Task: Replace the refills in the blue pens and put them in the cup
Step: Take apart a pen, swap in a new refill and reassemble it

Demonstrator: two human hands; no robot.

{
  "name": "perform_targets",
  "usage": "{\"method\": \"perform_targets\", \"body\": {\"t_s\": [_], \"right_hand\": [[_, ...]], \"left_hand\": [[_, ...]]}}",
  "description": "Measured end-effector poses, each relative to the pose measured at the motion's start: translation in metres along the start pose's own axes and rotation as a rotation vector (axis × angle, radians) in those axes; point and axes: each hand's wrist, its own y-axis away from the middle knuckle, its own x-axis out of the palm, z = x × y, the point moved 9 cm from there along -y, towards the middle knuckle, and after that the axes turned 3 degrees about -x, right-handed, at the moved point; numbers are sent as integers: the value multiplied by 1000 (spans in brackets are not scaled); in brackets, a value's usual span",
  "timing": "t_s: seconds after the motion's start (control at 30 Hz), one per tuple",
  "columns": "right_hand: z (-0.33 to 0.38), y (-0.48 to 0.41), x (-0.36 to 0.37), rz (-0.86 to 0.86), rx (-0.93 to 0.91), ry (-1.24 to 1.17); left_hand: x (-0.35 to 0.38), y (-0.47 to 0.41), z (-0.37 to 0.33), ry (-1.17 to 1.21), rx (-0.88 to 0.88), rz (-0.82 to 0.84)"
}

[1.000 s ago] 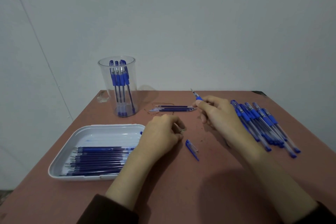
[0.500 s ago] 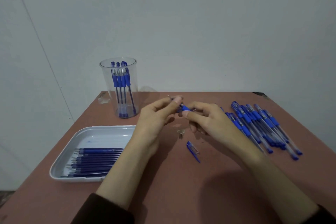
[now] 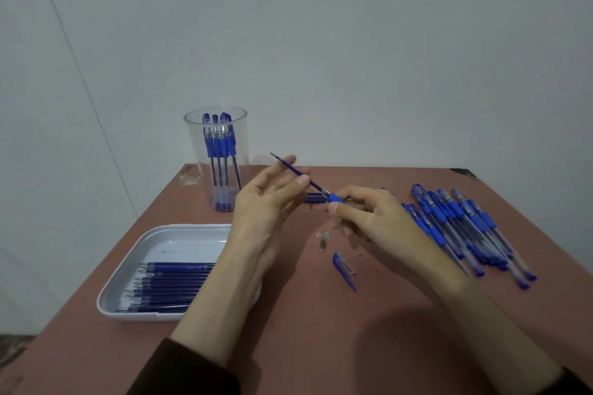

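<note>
My right hand [image 3: 369, 218] grips a blue pen barrel [image 3: 335, 198] by its rubber grip above the table. My left hand [image 3: 269, 202] pinches the dark blue refill [image 3: 293, 170] that sticks out of the barrel up and to the left. A clear plastic cup [image 3: 216, 157] at the back left holds several blue pens upright. A white tray [image 3: 128, 285] at the front left carries a row of several dark blue refills [image 3: 170, 285]. Several capped blue pens [image 3: 462, 228] lie in a heap on the right.
A loose blue pen cap [image 3: 344, 270] and a small metal pen tip [image 3: 322, 239] lie on the brown table [image 3: 321, 330] between my arms. A few loose refills [image 3: 314, 199] lie behind my hands. A plain wall stands behind the table.
My left hand rose from the table to the pen and has drawn the refill out of the barrel, up and leftward. My right hand keeps holding the barrel.
</note>
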Motion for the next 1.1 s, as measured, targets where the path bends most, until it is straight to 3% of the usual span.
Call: {"method": "perform_targets", "body": {"t_s": [0.13, 0.23, 0.37, 0.47, 0.57, 0.87, 1.1], "right_hand": [[-6, -2, -10, -49, -2, 119], [-13, -4, -25, -143, 1, 221], [-14, -6, -43, -256, 8, 214], [-13, -6, -49, -298, -1, 234], [-12, -6, -52, -316, -7, 249], [-14, -7, -51, -304, -13, 251], [-13, -7, -43, -259, -9, 265]], "left_hand": [[-22, -4, -24, 268, 160, -138], [-28, -3, -45, 167, 284, -180], [12, -15, -66, -633, 473, -81], [44, -46, -44, -1254, 487, 88], [53, -73, -10, -1555, 413, 244], [49, -95, 26, -1790, 292, 363], [44, -94, 23, -1752, 304, 332]]}}
